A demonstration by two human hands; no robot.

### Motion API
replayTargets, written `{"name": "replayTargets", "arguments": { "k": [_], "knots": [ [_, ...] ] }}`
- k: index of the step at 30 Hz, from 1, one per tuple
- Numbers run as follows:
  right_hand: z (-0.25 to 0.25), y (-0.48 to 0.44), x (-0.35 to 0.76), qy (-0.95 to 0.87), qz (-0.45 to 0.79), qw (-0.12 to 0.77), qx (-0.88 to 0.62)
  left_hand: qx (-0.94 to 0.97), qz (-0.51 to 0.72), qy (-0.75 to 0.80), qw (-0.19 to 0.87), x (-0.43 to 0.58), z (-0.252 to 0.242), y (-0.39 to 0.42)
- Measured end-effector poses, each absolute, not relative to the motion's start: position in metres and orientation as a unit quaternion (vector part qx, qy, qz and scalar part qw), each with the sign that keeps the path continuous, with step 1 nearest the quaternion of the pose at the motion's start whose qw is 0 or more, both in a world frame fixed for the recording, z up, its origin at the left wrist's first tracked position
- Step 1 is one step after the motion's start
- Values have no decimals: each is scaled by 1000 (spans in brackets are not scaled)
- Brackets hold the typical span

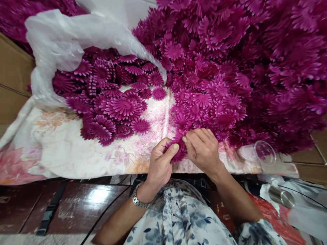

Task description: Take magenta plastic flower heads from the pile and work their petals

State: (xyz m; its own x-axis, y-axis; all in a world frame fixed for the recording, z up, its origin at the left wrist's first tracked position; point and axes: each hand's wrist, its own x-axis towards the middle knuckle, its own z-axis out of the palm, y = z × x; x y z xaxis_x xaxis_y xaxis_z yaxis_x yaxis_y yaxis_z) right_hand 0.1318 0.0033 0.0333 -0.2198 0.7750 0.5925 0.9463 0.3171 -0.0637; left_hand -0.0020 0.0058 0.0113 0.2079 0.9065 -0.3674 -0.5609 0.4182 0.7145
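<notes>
Close to the table's front edge, my left hand [161, 162] pinches a magenta artificial flower [181, 153] between thumb and fingers. From the other side, my right hand [203, 149] has its thumb and curled fingers pressed together at the petals' upper edge. Whether it grips a petal layer or some small part is hidden. Just beyond the hands rises a large heap of magenta artificial flowers [204, 98], fluffy and layered. To the left, flat magenta petal pieces [125, 107] spill from a translucent plastic bag [56, 37] onto the floral tablecloth [68, 146].
A clear plastic cup [264, 152] lies on its side at the right, against the heap. Below the table's right end is a metal bottle [281, 196] beside a red plastic bag [270, 217]. Cardboard boxes [15, 78] stand at the left edge.
</notes>
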Motion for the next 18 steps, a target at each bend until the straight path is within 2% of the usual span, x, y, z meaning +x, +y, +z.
{"name": "replayTargets", "arguments": {
  "k": [6, 11, 13, 15, 18],
  "knots": [
    [67, 43, 187, -660, -243, 281, -652, 189, 450, 379, 786, -6, 18, 8],
    [77, 34, 202, -634, -261, 278, -672, 165, 436, 353, 811, -6, 16, 11],
    [70, 20, 186, -676, -203, 313, -635, 164, 440, 367, 803, -3, 16, 12],
    [59, 7, 164, -743, -80, 330, -577, 160, 462, 380, 785, 2, 16, 13],
    [39, -1, 139, -791, 40, 308, -527, 151, 480, 372, 780, 6, 14, 12]
  ]
}}
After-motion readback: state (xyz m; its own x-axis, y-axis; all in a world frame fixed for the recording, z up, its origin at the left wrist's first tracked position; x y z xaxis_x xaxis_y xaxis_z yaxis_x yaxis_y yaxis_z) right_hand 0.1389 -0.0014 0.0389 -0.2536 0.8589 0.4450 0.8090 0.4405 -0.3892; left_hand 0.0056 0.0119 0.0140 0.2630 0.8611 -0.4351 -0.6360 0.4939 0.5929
